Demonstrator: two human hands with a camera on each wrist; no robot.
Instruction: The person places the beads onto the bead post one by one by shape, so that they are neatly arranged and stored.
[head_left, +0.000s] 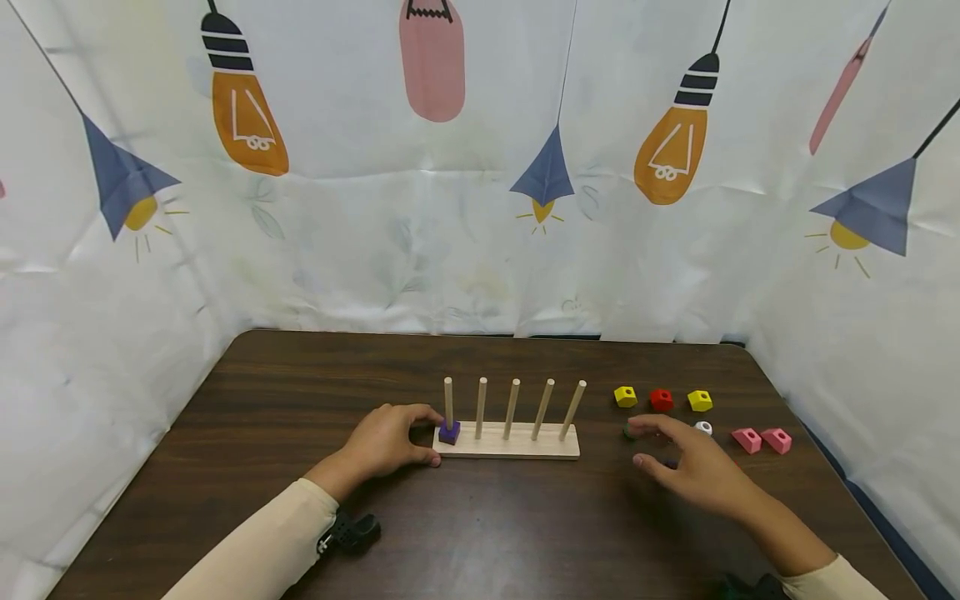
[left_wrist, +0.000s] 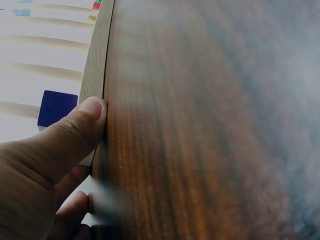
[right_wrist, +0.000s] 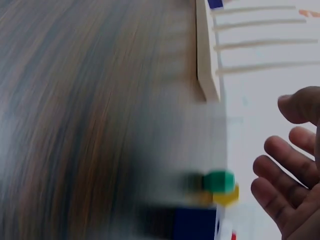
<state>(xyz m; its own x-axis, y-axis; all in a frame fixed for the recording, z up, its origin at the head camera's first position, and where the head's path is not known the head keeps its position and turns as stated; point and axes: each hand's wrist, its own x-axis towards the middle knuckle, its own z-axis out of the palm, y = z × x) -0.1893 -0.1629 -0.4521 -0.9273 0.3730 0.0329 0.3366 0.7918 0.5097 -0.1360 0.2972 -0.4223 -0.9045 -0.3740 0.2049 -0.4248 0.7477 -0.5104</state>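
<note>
A pale wooden peg board (head_left: 510,450) with several upright pegs stands on the table. A purple block (head_left: 448,433) sits at the foot of its leftmost peg. My left hand (head_left: 386,442) grips the board's left end; in the left wrist view the thumb (left_wrist: 90,112) lies against the long front edge. To the right of the board, my right hand (head_left: 701,471) hovers over loose blocks with nothing held, its fingers loosely bent and apart. Below it are a green block (right_wrist: 219,181) and a dark blue block (right_wrist: 195,222), both mostly hidden in the head view.
Behind the right hand lie a yellow block (head_left: 625,397), a red block (head_left: 661,400) and another yellow block (head_left: 700,401). A white block (head_left: 703,427) shows partly past the hand. Two pink slanted blocks (head_left: 747,440) lie farther right. A printed white cloth (head_left: 480,267) hangs around the table.
</note>
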